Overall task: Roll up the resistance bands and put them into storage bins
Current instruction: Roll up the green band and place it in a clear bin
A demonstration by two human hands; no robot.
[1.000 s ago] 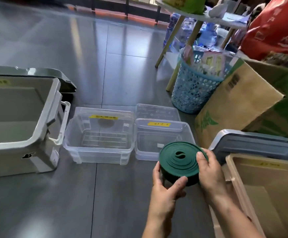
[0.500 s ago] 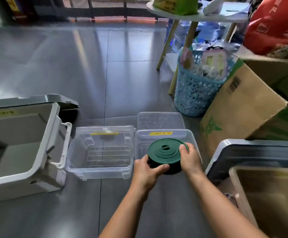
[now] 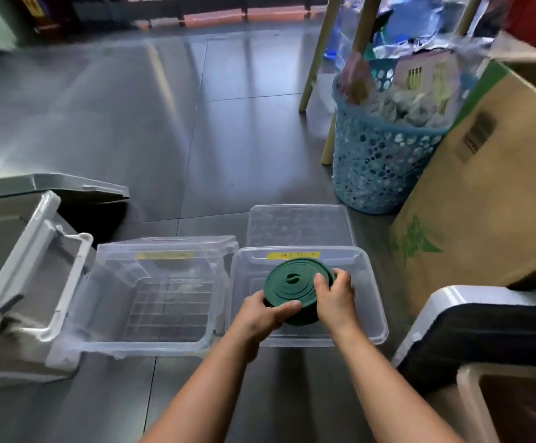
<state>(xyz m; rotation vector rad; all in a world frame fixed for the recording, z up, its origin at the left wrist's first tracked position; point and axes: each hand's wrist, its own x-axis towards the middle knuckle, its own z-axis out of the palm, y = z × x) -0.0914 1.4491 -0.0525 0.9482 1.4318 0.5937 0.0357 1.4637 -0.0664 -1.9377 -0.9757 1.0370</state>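
We held the rolled green band (image 3: 293, 287) between both hands, inside the outline of the small clear bin (image 3: 373, 302) with the yellow label; how deep it sat we could not tell. Our left hand (image 3: 260, 314) curled round its near edge, thumb across the top. Our right hand (image 3: 335, 297) gripped the right side, fingers over the coil.

We judged the rolling done and the putting-away in hand. The next move called for laying the coil flat on the bin's floor and releasing both hands together, lest it spring loose.

Nothing blocked the way. A larger clear bin (image 3: 151, 346) sat just beside on the left, a clear lid (image 3: 298, 225) lay behind, and a grey bin (image 3: 36, 251) stood further left. The blue basket (image 3: 381, 167) and cardboard box (image 3: 490, 193) stood apart to the right.
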